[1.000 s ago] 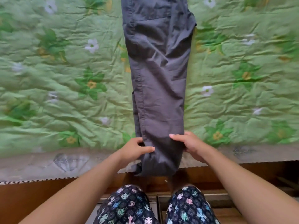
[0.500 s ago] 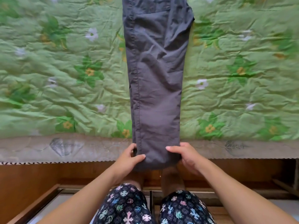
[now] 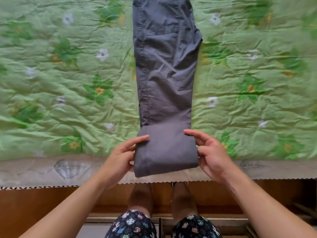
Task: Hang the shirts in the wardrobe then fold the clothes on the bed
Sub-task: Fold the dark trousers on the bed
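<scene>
Gripping the folded end of one grey trousers [image 3: 164,74] at the near edge of the bed [image 3: 60,83] with two hands, left hand [image 3: 120,157] and right hand [image 3: 212,153] each curled round one side.

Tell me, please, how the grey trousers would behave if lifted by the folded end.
Probably floppy: the grey trousers lie creased and flat along the bed cover, so the long part would likely droop. Likely light, as the left hand and right hand hold the fold by its edges.
</scene>
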Available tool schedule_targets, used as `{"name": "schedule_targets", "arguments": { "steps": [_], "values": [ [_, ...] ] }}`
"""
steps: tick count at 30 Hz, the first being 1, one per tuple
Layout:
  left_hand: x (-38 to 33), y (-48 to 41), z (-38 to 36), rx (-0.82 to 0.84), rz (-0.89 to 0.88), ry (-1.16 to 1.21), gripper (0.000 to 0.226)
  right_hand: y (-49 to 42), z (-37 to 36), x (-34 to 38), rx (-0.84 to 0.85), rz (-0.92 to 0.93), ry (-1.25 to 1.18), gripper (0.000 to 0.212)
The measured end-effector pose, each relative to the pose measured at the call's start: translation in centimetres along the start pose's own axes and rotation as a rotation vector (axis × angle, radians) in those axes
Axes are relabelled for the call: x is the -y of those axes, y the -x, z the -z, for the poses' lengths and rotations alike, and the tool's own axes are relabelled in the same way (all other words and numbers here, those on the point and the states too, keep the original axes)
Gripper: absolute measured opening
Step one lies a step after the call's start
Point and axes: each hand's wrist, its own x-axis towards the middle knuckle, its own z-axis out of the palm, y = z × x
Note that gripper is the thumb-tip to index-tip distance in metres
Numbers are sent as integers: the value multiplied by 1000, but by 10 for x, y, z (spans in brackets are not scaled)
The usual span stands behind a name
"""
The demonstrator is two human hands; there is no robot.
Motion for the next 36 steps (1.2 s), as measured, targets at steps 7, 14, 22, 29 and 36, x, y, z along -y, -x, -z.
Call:
{"name": "schedule_targets", "arguments": {
  "steps": [7,14,22,29,36],
  "values": [
    [-30,-35,15,-177,-846,-1214,46,-27,-3,16,-76,707,1179,44],
    [-88,-46,23,130,-909,-954,21,-42,-10,66,187,685,946,8],
    [-148,-166,14,-49,174,190,36,-174,-19,112,-30,-268,262,54],
    [-50,-168,27,-109,163,159,25,-173,9,36,-135,-225,405,54],
    [-19,-147,17,-107,113,100,27,-154,20,23,-141,-168,354,9]
  ]
}}
